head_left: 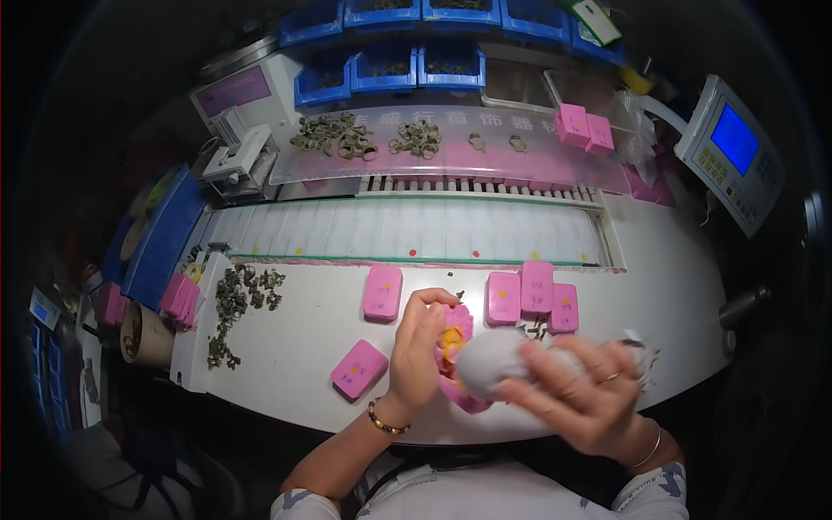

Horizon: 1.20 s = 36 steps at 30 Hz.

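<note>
My left hand (416,351) is closed round a bent pink mold block (474,401) with a yellow patch (450,345) on its inner side. In my right hand (581,390) is a grey-white rounded bundle (494,362), blurred by motion, whose near end overlaps the pink mold block. Whether the two touch cannot be told. Three pink blocks (536,288) with handwritten marks stand beyond my right hand, with small dark green pieces (537,327) by them. Two more pink blocks (383,292) lie to the left of my left hand.
Dark green ring pieces (230,303) are piled at the table's left. Behind runs a long white panel strip (416,227), then a clear shelf (451,165) bearing more rings. Blue bins (381,68) line the back. A control panel (737,143) stands at right, a white machine (238,156) at left.
</note>
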### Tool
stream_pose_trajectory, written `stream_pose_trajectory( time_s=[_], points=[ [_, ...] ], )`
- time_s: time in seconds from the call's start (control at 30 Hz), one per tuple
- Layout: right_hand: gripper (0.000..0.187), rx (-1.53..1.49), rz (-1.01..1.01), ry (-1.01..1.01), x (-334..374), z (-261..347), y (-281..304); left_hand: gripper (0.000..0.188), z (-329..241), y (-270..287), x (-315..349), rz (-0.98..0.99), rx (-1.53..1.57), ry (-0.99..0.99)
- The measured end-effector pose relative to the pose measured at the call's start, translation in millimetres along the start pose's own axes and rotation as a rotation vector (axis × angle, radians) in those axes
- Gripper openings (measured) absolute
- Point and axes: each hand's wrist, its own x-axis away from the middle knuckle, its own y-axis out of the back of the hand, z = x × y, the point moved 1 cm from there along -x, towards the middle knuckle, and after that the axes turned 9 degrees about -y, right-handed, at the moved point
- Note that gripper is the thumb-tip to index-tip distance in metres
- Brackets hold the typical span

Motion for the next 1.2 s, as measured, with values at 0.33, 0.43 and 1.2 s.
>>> stream_pose_trajectory(
  time_s=[0.33, 0.43, 1.2],
  points=[
    [0.034, -0.019, -0.015, -0.042, -6.4, -4.7, 21.4, 0.025, -4.4, 7.5, -1.9, 0.072, 0.369, 0.27],
    [0.036, -0.061, 0.152, 0.081, 2.8, 11.6, -2.9, 0.027, -14.3, -11.8, -0.9, 0.171, 0.293, 0.0],
    [0.05, -1.349, 0.421, -0.906, 29.0, -1.3, -53.4, 0.045, -1.4, -14.9, 16.1, 0.115, 0.474, 0.214]
  ],
)
